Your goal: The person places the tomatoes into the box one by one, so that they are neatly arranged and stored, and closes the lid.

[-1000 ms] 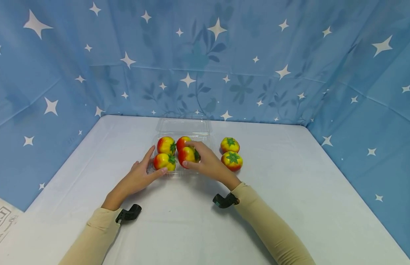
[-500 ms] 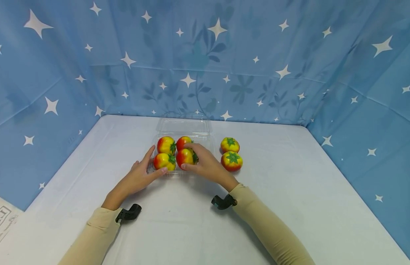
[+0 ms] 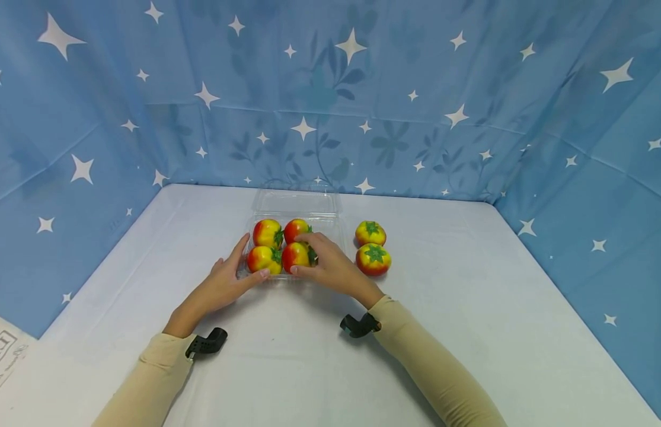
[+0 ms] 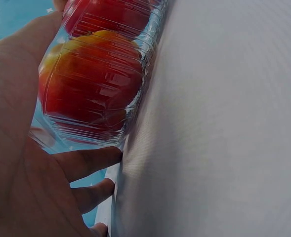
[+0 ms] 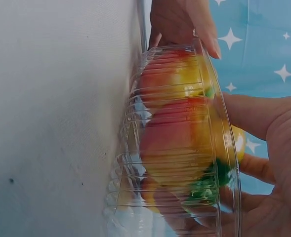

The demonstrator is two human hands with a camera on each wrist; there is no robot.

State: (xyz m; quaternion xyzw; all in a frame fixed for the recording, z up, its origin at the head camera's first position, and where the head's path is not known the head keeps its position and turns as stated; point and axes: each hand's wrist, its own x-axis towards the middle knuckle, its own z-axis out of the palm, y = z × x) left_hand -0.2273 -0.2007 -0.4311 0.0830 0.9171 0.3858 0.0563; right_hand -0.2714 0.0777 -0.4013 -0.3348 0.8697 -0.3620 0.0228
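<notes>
In the head view a clear plastic clamshell box (image 3: 330, 225) stands on the table with its lid (image 3: 295, 203) folded back. My right hand (image 3: 332, 264) reaches in over its front right, thumb and fingers around a red-and-yellow toy fruit (image 3: 294, 256) with a green leafy cap. The right wrist view shows this fruit (image 5: 177, 140) low behind the ribbed wall. Another fruit (image 3: 296, 230) sits behind it, and two more, a front one (image 3: 263, 260) and a rear one (image 3: 267, 233), fill the left side. My left hand (image 3: 223, 284) rests spread at the front left corner, thumb on the rim.
Two similar fruits, a rear one (image 3: 370, 234) and a front one (image 3: 373, 260), sit on the white table (image 3: 442, 296) right of the box. A blue star-patterned curtain (image 3: 415, 89) surrounds the table's back and sides. Printed lettering (image 3: 2, 356) shows at the left edge.
My right hand has shifted slightly left and down with its fruit, which now sits lower in the box beside the front left one. My left hand has stayed in place.
</notes>
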